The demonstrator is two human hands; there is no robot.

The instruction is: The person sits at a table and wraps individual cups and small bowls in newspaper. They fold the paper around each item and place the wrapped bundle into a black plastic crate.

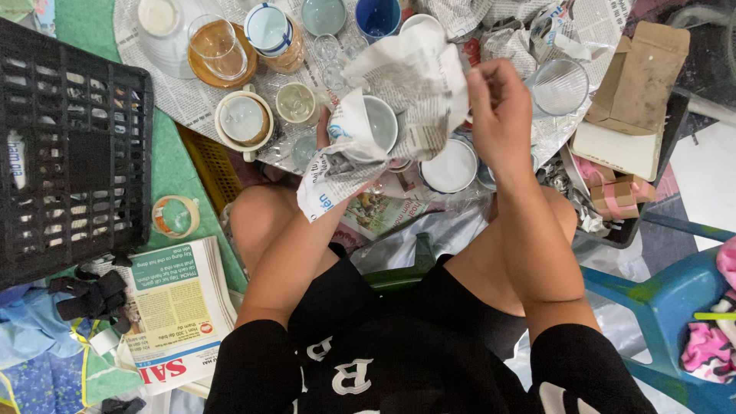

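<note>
Newspaper sheets (192, 100) cover the floor ahead of the seated person, and on them stand many pieces of crockery and glassware: a clear tumbler on a brown saucer (218, 50), a blue-rimmed white cup (270, 29), a dark blue mug (378, 17), a pale cup in a cream saucer (244, 119) and a clear glass (558, 86) off to the right. A black plastic crate (73, 153) sits at the left edge, with a roll of tape (175, 217) just beside it and a stack of newspapers (180, 307) nearer the person. At the right lie a flattened piece of cardboard (640, 84) and a blue plastic chair (667, 307).

Both hands work above the knees on one piece. The left hand (326, 130) is mostly hidden under a crumpled newspaper sheet (406, 92); it seems to cradle a white cup (376, 126) from below, though its fingers cannot be made out. The cup lies tilted in the paper, its mouth open toward the camera, with paper around its sides and a loose tail hanging down toward the left knee. The right hand (498, 115) is closed in a pinch on the upper right edge of the sheet, holding it up above the cup.

By my reading, this is the wrapping step, partway through: the cup's mouth is not yet covered. Closing the bundle would call for folding the raised flap over the rim and tucking in the loose tail, while the hidden hand keeps the cup from slipping out.
</note>
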